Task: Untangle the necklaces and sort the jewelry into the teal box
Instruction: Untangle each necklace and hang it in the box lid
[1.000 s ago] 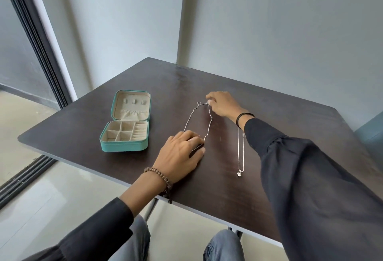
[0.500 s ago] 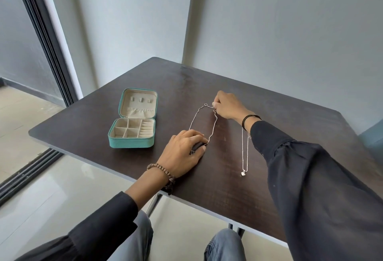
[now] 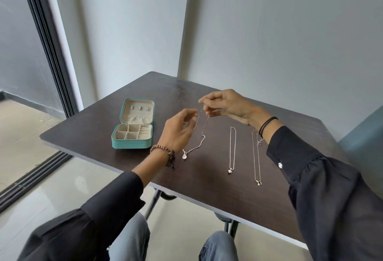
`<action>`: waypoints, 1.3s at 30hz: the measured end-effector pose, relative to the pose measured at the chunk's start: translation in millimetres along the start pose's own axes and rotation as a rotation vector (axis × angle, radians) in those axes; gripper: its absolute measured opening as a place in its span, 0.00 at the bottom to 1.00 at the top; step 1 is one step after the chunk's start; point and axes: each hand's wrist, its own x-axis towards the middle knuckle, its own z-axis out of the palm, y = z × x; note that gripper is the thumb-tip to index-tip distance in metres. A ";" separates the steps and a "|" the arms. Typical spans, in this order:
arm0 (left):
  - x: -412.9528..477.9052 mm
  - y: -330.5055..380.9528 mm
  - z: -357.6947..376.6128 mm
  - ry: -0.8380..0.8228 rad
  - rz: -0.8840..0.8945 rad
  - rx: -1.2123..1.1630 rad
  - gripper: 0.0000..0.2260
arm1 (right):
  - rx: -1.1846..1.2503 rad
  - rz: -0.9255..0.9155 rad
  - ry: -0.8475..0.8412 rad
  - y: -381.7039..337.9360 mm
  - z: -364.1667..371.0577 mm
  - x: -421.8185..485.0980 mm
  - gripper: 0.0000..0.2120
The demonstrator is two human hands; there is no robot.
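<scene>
Head view, right hand: our grip pinches the necklace, lifted.
Left hand: fingers spread, beside the chain.
Bench: teal box open, well left.

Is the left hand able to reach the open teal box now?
Probably yes. The left hand hovers open just right of the teal box, with only bare table between them.

Black sleeves, bead bracelet, grey jeans.
</scene>
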 end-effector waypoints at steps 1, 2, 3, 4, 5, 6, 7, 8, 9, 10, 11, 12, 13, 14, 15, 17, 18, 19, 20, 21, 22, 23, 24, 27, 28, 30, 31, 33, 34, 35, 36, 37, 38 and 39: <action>3.3 6.0 -1.2 -0.015 -0.005 -0.030 0.12 | -0.011 -0.008 -0.039 -5.8 0.2 -6.5 0.13; 6.6 10.5 -2.2 -0.045 -0.017 -0.068 0.13 | -0.016 -0.019 -0.072 -11.6 0.9 -12.7 0.14; 9.0 13.9 -3.1 -0.084 -0.029 -0.124 0.13 | -0.018 -0.035 -0.095 -17.1 1.8 -18.3 0.14; 10.1 16.2 -3.8 -0.116 -0.042 -0.191 0.13 | -0.019 -0.049 -0.111 -21.7 2.5 -23.2 0.15; 9.8 18.8 -4.7 -0.137 -0.047 -0.254 0.12 | -0.022 -0.059 -0.118 -26.5 3.5 -28.6 0.15; 8.2 21.4 -6.4 -0.145 -0.041 -0.294 0.10 | -0.025 -0.064 -0.117 -30.8 4.3 -33.8 0.16; 6.0 24.4 -8.3 -0.142 -0.031 -0.315 0.09 | -0.031 -0.065 -0.113 -34.8 4.5 -39.0 0.16; 3.8 26.8 -10.4 -0.133 -0.026 -0.327 0.08 | -0.039 -0.062 -0.105 -38.4 4.6 -43.6 0.16; 1.1 29.0 -13.0 -0.121 -0.023 -0.330 0.07 | -0.050 -0.055 -0.098 -41.3 4.6 -47.6 0.15; -0.9 30.6 -15.2 -0.108 -0.015 -0.313 0.07 | -0.066 -0.048 -0.087 -43.8 4.5 -51.5 0.14; -2.5 32.2 -17.6 -0.099 -0.003 -0.290 0.07 | -0.085 -0.044 -0.072 -45.4 4.3 -54.8 0.13; -3.5 33.5 -19.8 -0.095 0.006 -0.271 0.08 | -0.106 -0.039 -0.059 -46.7 4.4 -57.7 0.13; -4.4 35.8 -22.1 -0.093 0.012 -0.260 0.09 | -0.126 -0.035 -0.049 -48.0 4.6 -60.3 0.12; -4.6 37.6 -23.7 -0.094 0.020 -0.248 0.09 | -0.141 -0.031 -0.045 -48.8 4.9 -62.5 0.12; -5.1 39.9 -25.1 -0.099 0.030 -0.235 0.10 | -0.152 -0.030 -0.042 -50.0 5.6 -65.1 0.12; -6.1 43.7 -27.2 -0.107 0.042 -0.218 0.10 | -0.182 -0.035 -0.036 -52.5 7.2 -70.7 0.12; -6.5 45.7 -27.7 -0.108 0.041 -0.220 0.10 | -0.210 -0.044 -0.032 -54.0 7.8 -73.1 0.11; -6.9 47.7 -28.4 -0.107 0.038 -0.223 0.10 | -0.247 -0.056 -0.029 -55.3 8.4 -74.8 0.11; -7.2 50.0 -28.6 -0.106 0.039 -0.227 0.10 | -0.284 -0.069 -0.023 -56.4 8.7 -76.6 0.11; -7.6 52.3 -29.1 -0.104 0.042 -0.230 0.10 | -0.311 -0.082 -0.009 -56.8 9.1 -77.9 0.11; -8.0 54.3 -29.3 -0.102 0.047 -0.236 0.10 | -0.327 -0.100 0.010 -57.1 9.9 -79.1 0.10; -8.7 56.6 -29.5 -0.102 0.050 -0.242 0.09 | -0.336 -0.122 0.035 -57.3 10.4 -79.5 0.10; -9.2 57.7 -29.5 -0.104 0.051 -0.247 0.09 | -0.342 -0.147 0.059 -56.9 11.1 -79.4 0.10; -12.2 61.5 -29.1 -0.112 0.053 -0.268 0.09 | -0.362 -0.192 0.099 -57.2 12.0 -78.9 0.09; -12.8 62.0 -28.5 -0.111 0.053 -0.291 0.09 | -0.359 -0.194 0.101 -57.7 12.2 -78.8 0.09; -13.3 61.1 -27.4 -0.100 0.038 -0.357 0.10 | -0.311 -0.183 0.117 -59.3 12.4 -77.4 0.11; -14.2 59.8 -26.8 -0.088 0.025 -0.392 0.11 | -0.266 -0.174 0.134 -61.3 12.8 -76.6 0.12; -17.6 52.9 -24.0 -0.056 -0.007 -0.450 0.12 | -0.145 -0.167 0.178 -67.4 13.3 -74.3 0.11; -20.4 47.4 -22.1 -0.042 -0.031 -0.467 0.13 | -0.068 -0.170 0.198 -71.0 13.5 -73.1 0.08; -24.1 41.3 -20.1 -0.032 -0.060 -0.476 0.13 | 0.018 -0.174 0.218 -74.7 13.0 -71.9 0.07; -28.7 34.1 -17.8 -0.028 -0.087 -0.476 0.14 | 0.109 -0.181 0.238 -77.9 12.0 -70.4 0.06; -33.7 26.7 -15.2 -0.028 -0.116 -0.475 0.14 | 0.189 -0.188 0.257 -80.7 10.7 -69.1 0.05; -38.7 18.8 -12.6 -0.034 -0.149 -0.482 0.14 | 0.253 -0.193 0.273 -83.4 9.2 -67.9 0.05; -43.7 12.1 -9.8 -0.045 -0.185 -0.500 0.13 | 0.303 -0.195 0.286 -85.4 7.5 -66.6 0.05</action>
